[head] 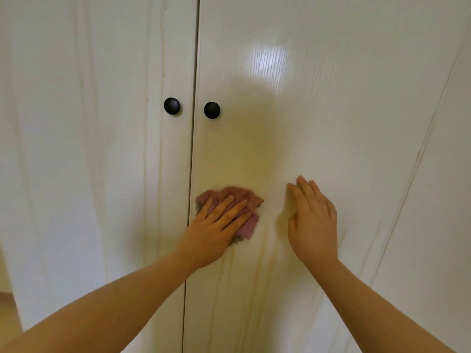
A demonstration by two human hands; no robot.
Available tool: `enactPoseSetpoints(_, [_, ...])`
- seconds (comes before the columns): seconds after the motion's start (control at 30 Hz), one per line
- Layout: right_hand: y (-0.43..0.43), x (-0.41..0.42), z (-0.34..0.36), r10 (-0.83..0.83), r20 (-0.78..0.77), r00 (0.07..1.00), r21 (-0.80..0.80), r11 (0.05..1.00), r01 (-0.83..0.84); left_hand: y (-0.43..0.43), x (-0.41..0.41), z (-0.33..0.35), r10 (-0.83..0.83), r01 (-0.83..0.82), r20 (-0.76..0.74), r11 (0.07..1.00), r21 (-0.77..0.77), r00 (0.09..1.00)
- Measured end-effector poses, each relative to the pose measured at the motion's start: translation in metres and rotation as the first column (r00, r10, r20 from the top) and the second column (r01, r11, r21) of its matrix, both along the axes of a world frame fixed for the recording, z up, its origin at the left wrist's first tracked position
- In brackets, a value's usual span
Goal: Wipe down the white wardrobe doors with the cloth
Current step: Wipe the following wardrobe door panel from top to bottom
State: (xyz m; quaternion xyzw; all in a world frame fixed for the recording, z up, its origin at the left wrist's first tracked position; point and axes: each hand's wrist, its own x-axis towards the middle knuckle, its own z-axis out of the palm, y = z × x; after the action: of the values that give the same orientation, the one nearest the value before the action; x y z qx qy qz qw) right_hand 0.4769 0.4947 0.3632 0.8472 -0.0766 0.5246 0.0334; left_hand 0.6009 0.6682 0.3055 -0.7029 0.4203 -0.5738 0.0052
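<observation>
Standing beside them, I see both arms uncovered right down to the wrist, the left forearm (114, 304) and the right forearm (382, 309) slender and smooth. The left hand (211, 233) and right hand (314, 225) are bare too, with long slim fingers (224, 205) and short, plain nails (231, 197).

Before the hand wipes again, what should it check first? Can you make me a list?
1. Cloth under the left hand, pressed flat on the right door: ok.
2. Right hand out of the way: it lies open on the same door, apart from the cloth: ok.
3. Doors closed: the gap between them looks thin and even: ok.
4. Left knob and right knob clear: both sit above the cloth: ok.
5. Cloth clean and damp enough: cannot tell.
</observation>
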Motion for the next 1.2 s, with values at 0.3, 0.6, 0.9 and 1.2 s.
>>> enactPoseSetpoints(0.3, [-0.017,-0.01,-0.012,-0.054,0.004,0.999,0.137,0.989,0.053,-0.03,-0.002,0.024,0.005,-0.005,0.005,0.994,-0.107,1.0])
enactPoseSetpoints(0.6, [-0.048,-0.018,-0.012,-0.075,0.022,0.997,0.082,0.994,0.073,-0.052,-0.012,0.044,-0.007,0.01,0.074,0.999,-0.043,0.997])
enactPoseSetpoints(0.9, [-0.087,-0.037,-0.025,-0.113,-0.008,0.994,0.129,0.985,0.113,-0.082,-0.021,0.003,-0.005,-0.019,0.119,0.98,0.196,0.993])
enactPoseSetpoints(1.2, [-0.135,-0.063,-0.019,-0.189,-0.035,0.981,0.283,0.94,0.192,-0.14,-0.046,0.003,-0.086,0.055,0.11,0.964,0.259,0.99])
